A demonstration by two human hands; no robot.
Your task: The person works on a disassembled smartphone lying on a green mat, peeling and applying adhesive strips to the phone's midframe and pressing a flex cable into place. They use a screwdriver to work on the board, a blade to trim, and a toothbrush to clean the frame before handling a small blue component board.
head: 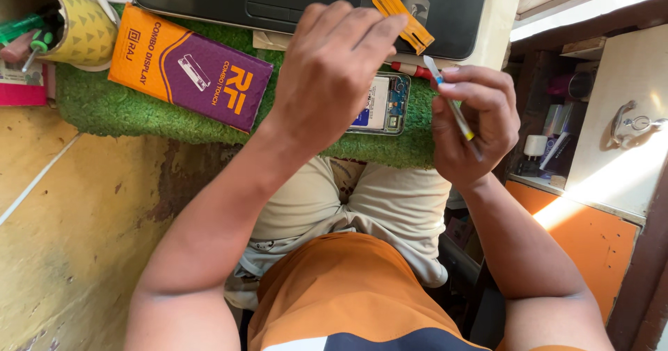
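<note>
- Left hand (334, 73) is pressing down on the opened phone (385, 104), fingers curled; a shift could be loosening its hold.
- Right hand (473, 125) is pinching the tweezers (449, 97); a slip could be gouging the board.

My left hand (334, 66) reaches forward, palm down, fingers curled loosely together, forearm stretched out from my body. My right hand (473, 125) is raised beside it, thumb and fingertips pinched tight, wrist bent, elbow tucked close

An opened phone (384, 104), back off and innards showing, lies flat on green turf (104, 107).
</note>
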